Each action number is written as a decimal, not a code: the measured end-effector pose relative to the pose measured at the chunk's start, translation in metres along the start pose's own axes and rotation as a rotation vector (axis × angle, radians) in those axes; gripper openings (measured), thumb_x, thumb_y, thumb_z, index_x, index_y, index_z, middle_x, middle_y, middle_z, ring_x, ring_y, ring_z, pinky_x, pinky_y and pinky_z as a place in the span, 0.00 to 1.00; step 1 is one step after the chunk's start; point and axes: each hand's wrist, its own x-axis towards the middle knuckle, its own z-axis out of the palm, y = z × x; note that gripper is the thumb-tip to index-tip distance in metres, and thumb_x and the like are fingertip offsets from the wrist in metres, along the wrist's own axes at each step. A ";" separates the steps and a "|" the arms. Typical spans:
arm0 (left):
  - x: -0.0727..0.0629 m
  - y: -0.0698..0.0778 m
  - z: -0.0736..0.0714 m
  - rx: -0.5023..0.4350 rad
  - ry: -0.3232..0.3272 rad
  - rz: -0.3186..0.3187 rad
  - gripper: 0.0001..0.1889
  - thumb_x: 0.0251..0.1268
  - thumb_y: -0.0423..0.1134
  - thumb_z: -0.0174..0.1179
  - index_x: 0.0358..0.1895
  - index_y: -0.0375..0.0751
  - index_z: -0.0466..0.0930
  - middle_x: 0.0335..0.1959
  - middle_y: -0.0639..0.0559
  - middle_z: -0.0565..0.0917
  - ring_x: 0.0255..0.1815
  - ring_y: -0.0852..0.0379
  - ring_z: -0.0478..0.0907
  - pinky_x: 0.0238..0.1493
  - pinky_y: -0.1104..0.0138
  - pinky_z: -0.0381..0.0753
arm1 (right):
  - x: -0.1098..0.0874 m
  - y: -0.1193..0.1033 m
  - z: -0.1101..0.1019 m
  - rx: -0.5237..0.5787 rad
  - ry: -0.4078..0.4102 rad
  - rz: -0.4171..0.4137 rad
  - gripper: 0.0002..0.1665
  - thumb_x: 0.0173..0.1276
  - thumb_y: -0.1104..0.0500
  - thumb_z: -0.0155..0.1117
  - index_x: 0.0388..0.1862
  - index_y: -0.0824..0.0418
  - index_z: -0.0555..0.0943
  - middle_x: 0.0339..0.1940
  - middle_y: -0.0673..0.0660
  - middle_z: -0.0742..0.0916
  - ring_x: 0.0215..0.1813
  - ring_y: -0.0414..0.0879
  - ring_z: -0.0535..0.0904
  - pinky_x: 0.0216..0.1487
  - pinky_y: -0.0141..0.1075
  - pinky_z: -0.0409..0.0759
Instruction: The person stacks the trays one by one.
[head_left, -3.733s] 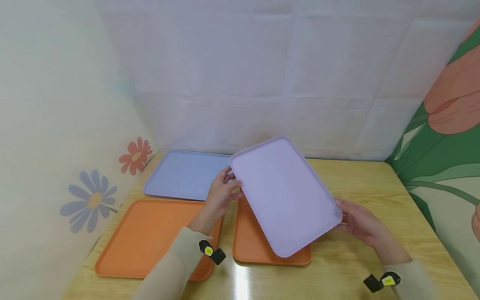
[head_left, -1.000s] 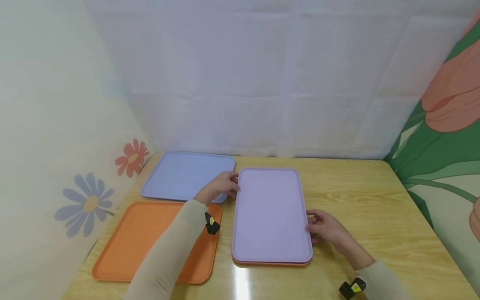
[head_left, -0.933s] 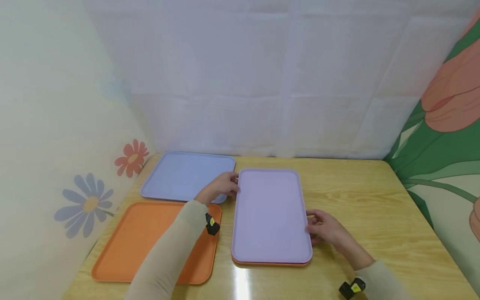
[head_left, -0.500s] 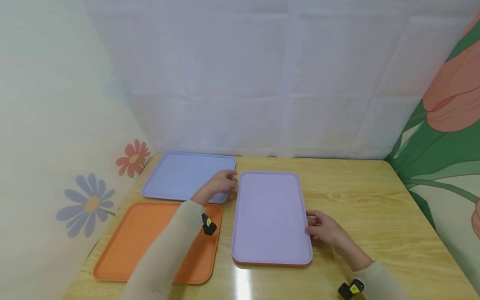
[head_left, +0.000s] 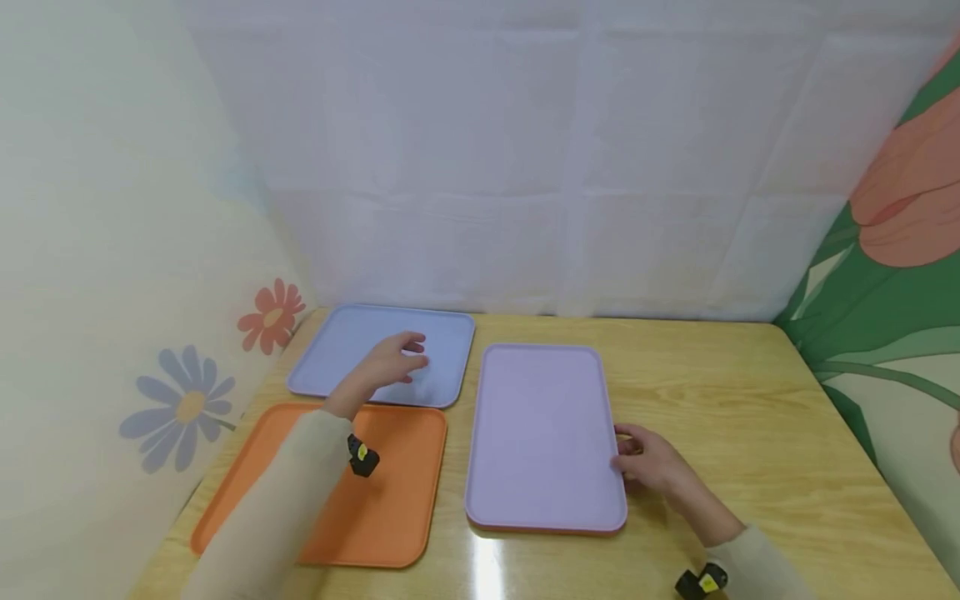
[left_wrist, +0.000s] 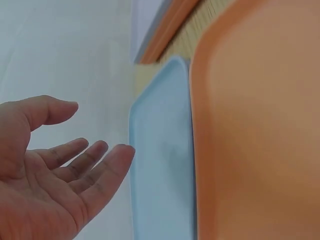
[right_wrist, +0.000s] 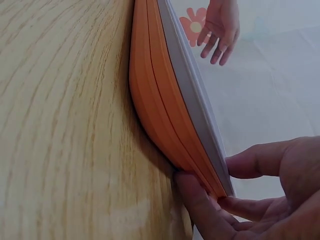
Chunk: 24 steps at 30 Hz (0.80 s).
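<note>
A light purple tray [head_left: 544, 437] lies on top of orange trays [right_wrist: 157, 100] at the middle of the table, their edges nearly lined up. My right hand [head_left: 651, 458] holds the stack's right edge, thumb at the purple rim and other fingers low by the orange edges. My left hand [head_left: 390, 362] hovers over a light blue tray [head_left: 337, 342] at the back left, fingers spread and loosely bent, holding nothing. In the left wrist view its palm and fingertips show apart from any tray.
In front of the blue tray lies another orange tray [head_left: 397, 500], partly under my left sleeve [head_left: 262, 508]. The wooden table [head_left: 720, 383] extends right of the stack. A white cloth [head_left: 525, 167] hangs behind, and flower-printed panels [head_left: 900, 308] stand at the sides.
The purple tray, earlier held tilted in both hands, has come down onto the orange ones. My left hand has let go and moved left over the blue tray; my right hand stays at the stack.
</note>
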 end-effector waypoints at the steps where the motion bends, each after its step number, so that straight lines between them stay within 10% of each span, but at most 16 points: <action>1: -0.004 -0.003 -0.005 0.027 0.011 0.000 0.30 0.75 0.38 0.55 0.74 0.28 0.61 0.70 0.29 0.70 0.62 0.36 0.76 0.54 0.53 0.84 | 0.000 0.000 0.000 -0.002 -0.002 0.002 0.36 0.63 0.70 0.65 0.71 0.74 0.67 0.47 0.68 0.82 0.40 0.50 0.82 0.38 0.45 0.87; 10: -0.044 -0.037 -0.045 0.305 0.142 -0.006 0.31 0.73 0.44 0.57 0.70 0.24 0.65 0.68 0.24 0.70 0.68 0.28 0.67 0.66 0.40 0.71 | 0.000 0.002 -0.001 -0.016 -0.007 0.002 0.36 0.64 0.70 0.65 0.71 0.75 0.67 0.47 0.67 0.82 0.42 0.51 0.82 0.41 0.44 0.86; 24: -0.088 -0.078 -0.081 0.368 0.125 -0.180 0.37 0.72 0.47 0.57 0.68 0.15 0.59 0.65 0.16 0.66 0.64 0.22 0.66 0.65 0.36 0.69 | 0.001 0.002 -0.002 0.000 -0.020 0.020 0.36 0.65 0.70 0.65 0.71 0.73 0.66 0.49 0.67 0.81 0.44 0.51 0.81 0.42 0.45 0.86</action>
